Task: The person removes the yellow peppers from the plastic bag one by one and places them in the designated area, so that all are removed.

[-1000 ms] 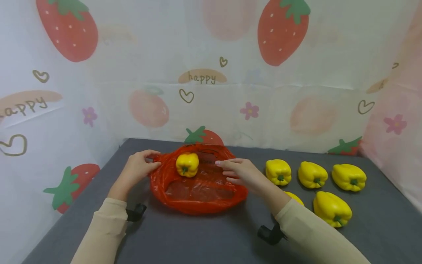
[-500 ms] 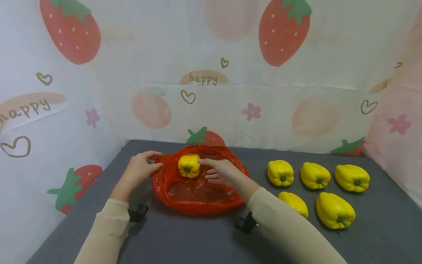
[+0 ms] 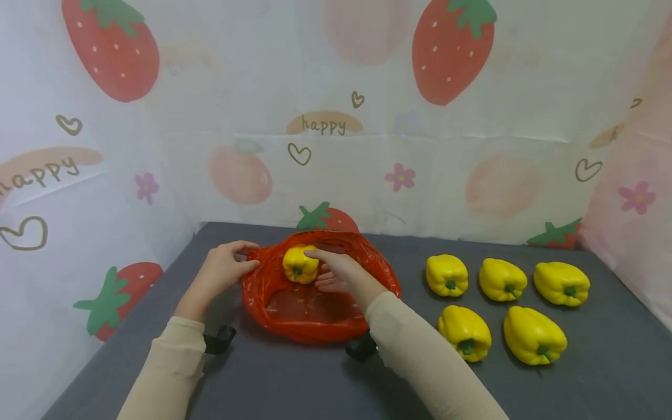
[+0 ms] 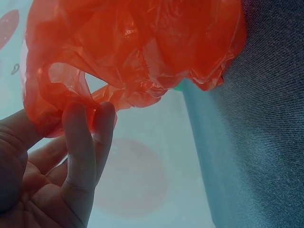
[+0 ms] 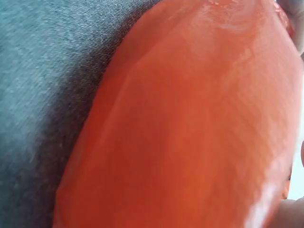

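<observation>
A red plastic bag (image 3: 315, 333) lies on the dark table with its mouth spread wide. One yellow bell pepper (image 3: 296, 267) sits inside it toward the left, green stem facing front. My left hand (image 3: 224, 268) pinches the bag's left edge; in the left wrist view, the thumb and fingers (image 4: 78, 147) meet at a loop of red film. My right hand (image 3: 343, 274) reaches in over the bag's front right, thumb overlapping the pepper's upper right and the other fingers beside it. In the right wrist view, the bag's bulging side (image 5: 185, 123) hides most of that hand.
Several more yellow bell peppers stand to the right in two rows, with one (image 3: 446, 275) at the back left and another (image 3: 464, 333) in front, near the right sleeve (image 3: 415, 350). A printed cloth (image 3: 420, 175) hangs behind the table (image 3: 294, 385).
My right hand has moved left across the bag's opening to the pepper inside, uncovering the front-row pepper behind the forearm. The left hand keeps its pinch on the bag.
</observation>
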`<state>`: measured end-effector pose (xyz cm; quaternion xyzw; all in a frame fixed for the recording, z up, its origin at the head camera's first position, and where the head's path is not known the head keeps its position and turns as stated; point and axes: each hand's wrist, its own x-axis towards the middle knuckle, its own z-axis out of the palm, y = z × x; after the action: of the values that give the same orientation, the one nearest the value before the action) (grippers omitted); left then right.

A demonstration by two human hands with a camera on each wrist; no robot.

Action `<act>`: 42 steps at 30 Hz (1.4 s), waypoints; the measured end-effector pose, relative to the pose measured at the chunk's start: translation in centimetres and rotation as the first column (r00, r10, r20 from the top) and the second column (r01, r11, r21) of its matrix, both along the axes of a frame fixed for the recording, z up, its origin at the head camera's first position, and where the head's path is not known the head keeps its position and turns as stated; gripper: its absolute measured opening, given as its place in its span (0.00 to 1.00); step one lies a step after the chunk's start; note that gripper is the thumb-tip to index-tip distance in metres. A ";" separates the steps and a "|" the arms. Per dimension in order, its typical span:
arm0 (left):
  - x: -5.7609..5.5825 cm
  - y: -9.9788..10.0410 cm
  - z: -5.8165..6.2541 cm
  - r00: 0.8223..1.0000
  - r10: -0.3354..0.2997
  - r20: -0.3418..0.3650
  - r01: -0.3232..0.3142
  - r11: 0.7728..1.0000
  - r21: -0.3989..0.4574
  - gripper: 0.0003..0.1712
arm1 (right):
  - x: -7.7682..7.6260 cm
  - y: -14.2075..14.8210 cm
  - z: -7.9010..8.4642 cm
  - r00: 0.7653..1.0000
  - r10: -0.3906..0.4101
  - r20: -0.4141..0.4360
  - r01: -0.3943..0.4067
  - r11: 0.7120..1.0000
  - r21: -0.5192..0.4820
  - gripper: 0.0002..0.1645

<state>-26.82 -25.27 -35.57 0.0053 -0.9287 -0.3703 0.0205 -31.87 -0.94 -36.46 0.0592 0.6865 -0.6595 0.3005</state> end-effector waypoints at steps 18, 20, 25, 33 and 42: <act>-0.2 -0.1 -0.1 1.000 0.000 0.008 0.000 1.000 0.014 0.25 | -0.9 -1.8 -0.8 0.994 -0.106 0.026 0.106 0.994 -0.002 0.50; -0.2 -0.1 -0.1 1.000 -0.002 0.003 0.002 1.000 0.014 0.25 | -0.9 -1.8 -0.9 0.993 -0.118 0.006 0.118 0.993 0.003 0.50; -0.3 -0.2 -0.3 1.000 -0.001 0.008 0.000 1.000 0.015 0.25 | -0.9 -1.9 -1.0 0.993 -0.121 -0.005 0.121 0.993 0.009 0.49; -0.4 -0.4 -0.4 1.000 0.004 0.009 -0.004 1.000 0.008 0.25 | -0.9 -1.9 -0.9 0.993 -0.116 0.024 0.116 0.993 -0.017 0.47; -0.2 -0.4 -0.1 1.000 0.004 0.019 -0.005 1.000 0.012 0.25 | -0.3 -1.0 -0.6 0.994 -0.108 0.026 0.108 0.994 -0.030 0.44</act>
<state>-27.07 -25.63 -35.71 0.0109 -0.9265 -0.3758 0.0126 -32.20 -1.93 -37.09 0.0995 0.6680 -0.6848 0.2737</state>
